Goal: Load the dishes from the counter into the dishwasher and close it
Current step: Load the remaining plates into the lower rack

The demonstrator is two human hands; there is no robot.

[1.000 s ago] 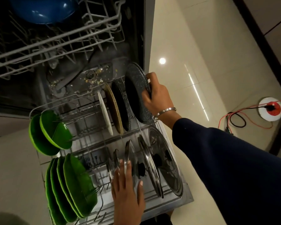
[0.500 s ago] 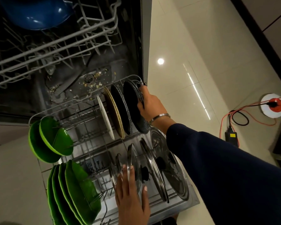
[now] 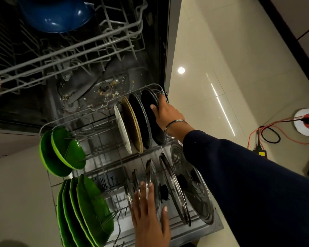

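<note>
Black plate [image 3: 151,114] upright in rack [image 3: 100,122], R hand [image 3: 165,115] gripping.

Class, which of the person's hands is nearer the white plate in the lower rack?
Right. The right hand grips a dark plate three slots from the white plate; the left hand rests on glass lids nearer the camera.

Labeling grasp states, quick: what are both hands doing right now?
Left hand: open, straight fingers resting on the glass lids.
Right hand: closed, gripping the black plate in the rack.
</note>
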